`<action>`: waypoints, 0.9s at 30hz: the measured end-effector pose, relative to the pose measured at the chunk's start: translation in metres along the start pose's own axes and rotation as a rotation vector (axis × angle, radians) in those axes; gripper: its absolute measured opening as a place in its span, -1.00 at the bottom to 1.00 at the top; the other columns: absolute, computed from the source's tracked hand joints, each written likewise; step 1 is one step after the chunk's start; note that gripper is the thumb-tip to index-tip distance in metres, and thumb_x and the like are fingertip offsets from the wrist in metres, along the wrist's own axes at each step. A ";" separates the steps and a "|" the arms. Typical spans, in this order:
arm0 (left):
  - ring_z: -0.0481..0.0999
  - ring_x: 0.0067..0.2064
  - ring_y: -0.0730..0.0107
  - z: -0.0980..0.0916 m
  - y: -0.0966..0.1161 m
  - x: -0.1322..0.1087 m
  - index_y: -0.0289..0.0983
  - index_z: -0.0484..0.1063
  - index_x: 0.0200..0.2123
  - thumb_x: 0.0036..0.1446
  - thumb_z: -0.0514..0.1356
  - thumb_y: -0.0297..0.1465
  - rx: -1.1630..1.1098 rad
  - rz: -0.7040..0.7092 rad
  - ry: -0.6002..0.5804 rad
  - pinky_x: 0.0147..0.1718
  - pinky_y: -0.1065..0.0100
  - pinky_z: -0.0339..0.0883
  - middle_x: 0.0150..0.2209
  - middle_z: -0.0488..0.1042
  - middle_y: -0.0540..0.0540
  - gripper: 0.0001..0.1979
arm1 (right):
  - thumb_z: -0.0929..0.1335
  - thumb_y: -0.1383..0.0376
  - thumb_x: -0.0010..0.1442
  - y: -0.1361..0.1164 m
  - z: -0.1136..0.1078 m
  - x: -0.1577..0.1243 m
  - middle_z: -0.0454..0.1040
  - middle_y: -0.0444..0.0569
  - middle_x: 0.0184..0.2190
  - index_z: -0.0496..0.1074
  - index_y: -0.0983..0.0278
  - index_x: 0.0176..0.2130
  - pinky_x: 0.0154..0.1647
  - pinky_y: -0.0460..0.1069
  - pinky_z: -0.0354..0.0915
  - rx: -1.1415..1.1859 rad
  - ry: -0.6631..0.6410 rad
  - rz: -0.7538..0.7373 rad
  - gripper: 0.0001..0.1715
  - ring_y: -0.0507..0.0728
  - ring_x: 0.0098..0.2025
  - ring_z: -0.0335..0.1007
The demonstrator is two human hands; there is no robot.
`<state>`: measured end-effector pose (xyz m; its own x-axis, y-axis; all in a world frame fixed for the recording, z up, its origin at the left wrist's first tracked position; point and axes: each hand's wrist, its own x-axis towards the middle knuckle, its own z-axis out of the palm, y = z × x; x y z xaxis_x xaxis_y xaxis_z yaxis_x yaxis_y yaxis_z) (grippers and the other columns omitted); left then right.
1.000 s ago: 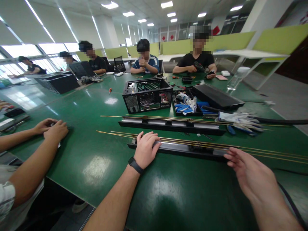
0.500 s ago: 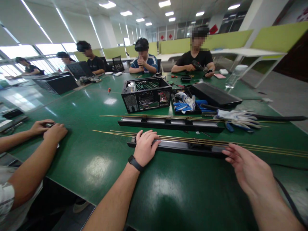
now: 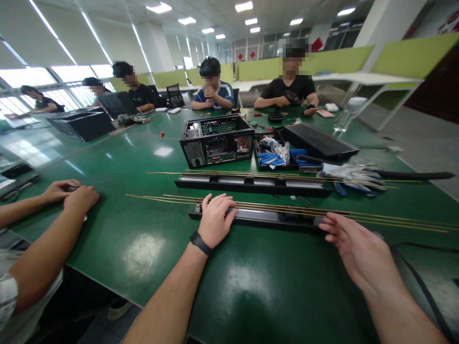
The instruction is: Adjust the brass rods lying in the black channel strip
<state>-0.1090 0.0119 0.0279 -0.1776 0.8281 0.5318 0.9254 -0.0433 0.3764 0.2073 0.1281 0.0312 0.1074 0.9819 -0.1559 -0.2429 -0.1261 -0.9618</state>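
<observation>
My left hand (image 3: pixel 216 217) rests over the left part of the nearer black rail (image 3: pixel 258 217), fingers loosely spread across the thin brass-coloured rods (image 3: pixel 265 208) lying along it. A dark band (image 3: pixel 201 242) is round my left wrist. At the rail's right end, my right hand (image 3: pixel 353 243) has its fingers bent together at one of the rods; the exact grip is partly hidden. The rods reach well past both ends of the rail. Behind them lies a second black rail (image 3: pixel 229 184) with similar rods along it.
An open computer case (image 3: pixel 217 143) stands beyond the rails. To its right are a tray (image 3: pixel 276 160) with gloves, a black panel (image 3: pixel 319 141) and another glove (image 3: pixel 353 177). A co-worker's hands (image 3: pixel 77 193) are at the left. Other people sit across the green table (image 3: pixel 143 167).
My right hand has shifted left, and the nearest rod has slid left with it, its left tip reaching further out. My left hand has stayed in place.
</observation>
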 end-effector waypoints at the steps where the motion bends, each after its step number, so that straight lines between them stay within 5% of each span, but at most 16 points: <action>1: 0.51 0.23 0.17 0.000 0.000 0.000 -0.12 0.48 -0.14 0.34 0.24 -0.36 -0.004 -0.001 0.002 0.36 -0.08 0.01 0.04 0.63 -0.04 -0.95 | 0.59 0.15 -0.05 0.000 0.000 0.000 0.58 0.13 -0.19 0.62 0.34 -0.24 -0.49 -0.16 0.41 0.008 0.002 -0.003 -0.59 0.11 -0.27 0.55; 27: 0.49 0.24 0.16 0.001 -0.002 -0.001 -0.11 0.50 -0.13 0.33 0.25 -0.35 -0.019 -0.008 -0.006 0.38 -0.09 -0.01 0.07 0.63 -0.06 -0.93 | 0.62 0.14 -0.12 0.001 0.000 0.000 0.57 0.07 -0.19 0.63 0.31 -0.29 -0.49 -0.18 0.39 0.035 0.068 -0.029 -0.59 0.09 -0.27 0.54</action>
<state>-0.1103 0.0120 0.0261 -0.1828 0.8320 0.5237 0.9176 -0.0468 0.3947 0.2072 0.1285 0.0304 0.1800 0.9730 -0.1444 -0.2719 -0.0919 -0.9579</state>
